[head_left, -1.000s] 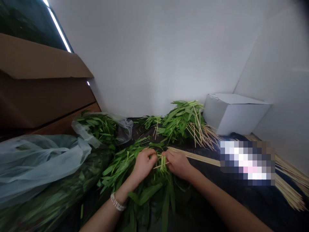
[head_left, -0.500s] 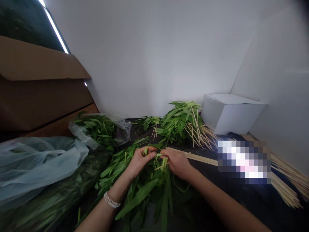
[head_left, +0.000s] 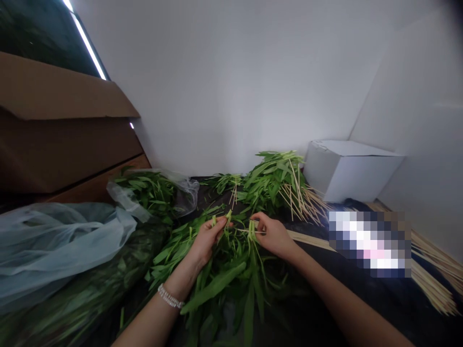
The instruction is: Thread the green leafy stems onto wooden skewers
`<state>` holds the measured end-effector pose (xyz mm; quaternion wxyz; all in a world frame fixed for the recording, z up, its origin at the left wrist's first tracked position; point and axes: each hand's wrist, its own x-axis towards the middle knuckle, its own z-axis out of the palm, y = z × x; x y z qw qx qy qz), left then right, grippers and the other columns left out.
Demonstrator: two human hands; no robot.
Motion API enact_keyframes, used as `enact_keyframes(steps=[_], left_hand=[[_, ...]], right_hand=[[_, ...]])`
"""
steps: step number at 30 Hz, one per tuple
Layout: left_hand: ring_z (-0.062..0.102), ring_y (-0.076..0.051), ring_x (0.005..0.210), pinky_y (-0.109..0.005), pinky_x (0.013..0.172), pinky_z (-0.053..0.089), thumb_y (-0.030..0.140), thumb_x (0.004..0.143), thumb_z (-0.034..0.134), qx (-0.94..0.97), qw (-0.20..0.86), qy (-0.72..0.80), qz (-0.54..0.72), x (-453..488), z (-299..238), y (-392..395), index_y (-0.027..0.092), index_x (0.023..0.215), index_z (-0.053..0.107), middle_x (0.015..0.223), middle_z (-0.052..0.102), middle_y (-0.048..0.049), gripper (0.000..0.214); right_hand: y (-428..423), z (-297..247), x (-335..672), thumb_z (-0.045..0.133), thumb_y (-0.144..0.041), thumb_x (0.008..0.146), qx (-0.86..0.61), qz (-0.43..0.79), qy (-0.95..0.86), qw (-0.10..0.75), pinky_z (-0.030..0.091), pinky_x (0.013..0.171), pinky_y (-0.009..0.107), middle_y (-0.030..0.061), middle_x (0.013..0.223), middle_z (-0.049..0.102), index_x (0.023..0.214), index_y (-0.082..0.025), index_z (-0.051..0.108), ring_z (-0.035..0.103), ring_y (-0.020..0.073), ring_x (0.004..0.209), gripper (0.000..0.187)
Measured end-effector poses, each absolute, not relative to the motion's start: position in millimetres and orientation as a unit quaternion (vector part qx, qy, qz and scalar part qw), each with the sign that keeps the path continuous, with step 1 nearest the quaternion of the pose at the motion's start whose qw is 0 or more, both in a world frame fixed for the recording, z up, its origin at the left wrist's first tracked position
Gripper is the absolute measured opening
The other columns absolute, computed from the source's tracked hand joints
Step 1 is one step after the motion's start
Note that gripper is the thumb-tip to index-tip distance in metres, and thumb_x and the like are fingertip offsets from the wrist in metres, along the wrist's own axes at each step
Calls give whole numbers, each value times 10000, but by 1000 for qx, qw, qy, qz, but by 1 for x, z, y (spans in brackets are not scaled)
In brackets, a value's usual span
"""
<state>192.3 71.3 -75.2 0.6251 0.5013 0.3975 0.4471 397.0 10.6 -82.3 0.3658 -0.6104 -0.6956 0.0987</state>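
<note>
My left hand [head_left: 207, 238] is closed round a few pale green stems [head_left: 227, 222] of leafy greens, whose long leaves [head_left: 231, 279] hang down toward me. My right hand [head_left: 274, 234] pinches a thin bamboo skewer [head_left: 249, 231] that runs sideways through the stems between my two hands. A white bead bracelet [head_left: 170, 297] sits on my left wrist. Both hands hover over a loose heap of the same greens on a dark table [head_left: 325, 299].
A pile of skewered greens [head_left: 278, 180] lies at the back, beside a white box [head_left: 349, 168]. Loose bamboo skewers [head_left: 430, 282] lie along the right. Plastic bags of greens [head_left: 72, 241] and a brown cardboard box [head_left: 61, 125] fill the left.
Both hands have lifted slightly and moved apart. The skewer now shows crosswise through the stems, and the leaves hang longer below my hands.
</note>
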Motion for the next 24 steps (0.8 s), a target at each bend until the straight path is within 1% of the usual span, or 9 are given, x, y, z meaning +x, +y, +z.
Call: enact_keyframes(steps=[3,5,7,10,13,15,17,21,24], left_hand=[[295,-20,412,-195,403,156,406,641,786,498,631,376,460,192,-75,73,141,890,731,730,703,-32,367],[306,-19,417,-192,403,158,382,634,790,490,634,372,468,192,-74,73,134,867,719,764,715,-44,348],[310,-18,416,-184,401,153,366,634,786,479,638,372,475,192,-73,73,125,826,699,757,714,-48,319],[315,-17,405,-177,398,140,359,651,765,473,643,364,480,193,-73,73,122,792,672,748,709,-48,290],[321,-20,398,-179,397,147,362,658,758,468,643,373,478,193,-73,73,124,878,690,728,707,-42,331],[327,-24,404,-182,400,158,368,657,763,470,643,379,471,193,-73,72,123,947,705,695,700,-36,384],[339,-27,416,-187,404,165,379,657,768,483,640,374,467,193,-74,72,123,962,719,700,700,-41,401],[349,-25,436,-191,411,169,389,667,769,505,633,358,465,193,-75,71,137,955,738,830,723,-75,384],[341,-23,434,-195,412,162,390,671,767,505,632,361,464,194,-74,70,140,946,746,846,724,-80,373]], right_hand=[[10,-79,399,559,-83,684,-553,166,-717,390,385,582,207,-63,715,604,992,-227,566,522,112,601,340],[9,-77,400,549,-98,744,-518,183,-731,404,404,595,208,-37,762,614,927,-209,596,532,110,634,219],[10,-76,401,527,-137,831,-498,159,-744,416,429,659,224,-3,804,629,878,-198,632,569,123,717,131],[10,-77,401,496,-194,909,-492,100,-759,414,441,748,243,20,867,652,943,-207,663,598,138,814,171],[8,-81,399,472,-244,942,-508,57,-769,384,445,778,241,27,924,662,1067,-236,657,611,141,848,223],[7,-84,396,456,-272,954,-529,29,-767,363,446,771,237,31,918,659,1123,-250,647,617,145,839,256],[5,-86,395,442,-284,961,-544,9,-763,349,443,750,230,30,894,653,1145,-258,643,618,146,817,274],[5,-87,394,430,-283,965,-556,-12,-756,346,435,724,219,29,879,648,1148,-264,645,617,145,799,282],[7,-88,395,427,-283,966,-562,-25,-754,339,430,701,215,26,863,643,1149,-267,643,615,144,786,283]])
